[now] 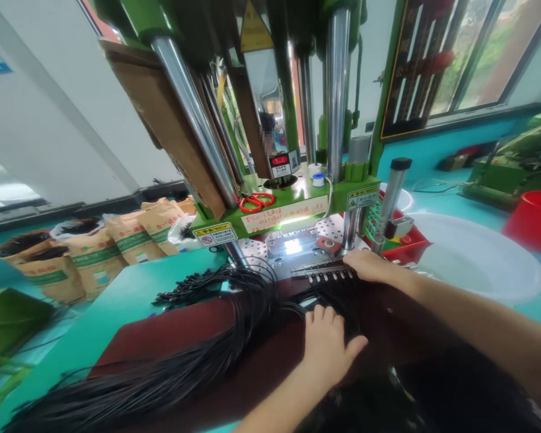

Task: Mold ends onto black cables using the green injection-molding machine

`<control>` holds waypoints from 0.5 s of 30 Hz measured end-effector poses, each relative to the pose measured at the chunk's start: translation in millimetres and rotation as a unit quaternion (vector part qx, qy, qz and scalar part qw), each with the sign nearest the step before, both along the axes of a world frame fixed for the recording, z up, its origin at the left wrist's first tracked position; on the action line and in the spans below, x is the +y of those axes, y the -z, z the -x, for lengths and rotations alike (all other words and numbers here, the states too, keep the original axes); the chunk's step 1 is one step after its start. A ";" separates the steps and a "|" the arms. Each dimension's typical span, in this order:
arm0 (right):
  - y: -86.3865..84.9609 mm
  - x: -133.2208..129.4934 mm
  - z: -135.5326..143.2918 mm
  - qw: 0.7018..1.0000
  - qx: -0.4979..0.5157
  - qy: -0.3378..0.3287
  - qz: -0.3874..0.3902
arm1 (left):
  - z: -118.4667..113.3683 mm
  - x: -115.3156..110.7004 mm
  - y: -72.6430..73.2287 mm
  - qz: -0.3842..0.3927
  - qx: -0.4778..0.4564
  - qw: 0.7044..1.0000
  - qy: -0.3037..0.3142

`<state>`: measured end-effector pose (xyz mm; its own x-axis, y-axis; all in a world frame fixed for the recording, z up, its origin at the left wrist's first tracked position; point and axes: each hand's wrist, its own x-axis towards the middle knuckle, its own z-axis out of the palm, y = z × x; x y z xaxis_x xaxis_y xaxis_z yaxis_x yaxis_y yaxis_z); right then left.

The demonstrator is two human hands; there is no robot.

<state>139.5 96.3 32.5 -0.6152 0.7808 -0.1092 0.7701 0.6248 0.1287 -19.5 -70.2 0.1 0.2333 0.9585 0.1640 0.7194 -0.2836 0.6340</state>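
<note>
My left hand (325, 341) lies palm down over black cables at the front of the press, fingers forward and thumb out to the side. Nothing shows in its grasp. My right hand (366, 265) closes on the right end of a long metal bar fixture (327, 272); its fingertips are partly hidden. A row of cable ends sits along this bar, and their black cables (338, 294) run back toward me. Behind the bar, a metal mould (293, 245) rests on the press bed under a bright light. A thick bundle of black cables (175, 367) spreads across the brown board to the left.
The green press (293, 207) has steel columns (340, 96) on both sides. Red-handled scissors (256, 202) and a spool (318, 180) lie on its ledge. A red bin (410, 243) and a white tub (482, 258) stand right; paper sacks (92, 258) stand left.
</note>
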 end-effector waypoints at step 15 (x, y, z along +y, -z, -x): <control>-39.6 45.9 33.7 0.989 0.097 0.093 0.068 | 0.6 42.0 3.8 0.167 -0.213 0.962 0.012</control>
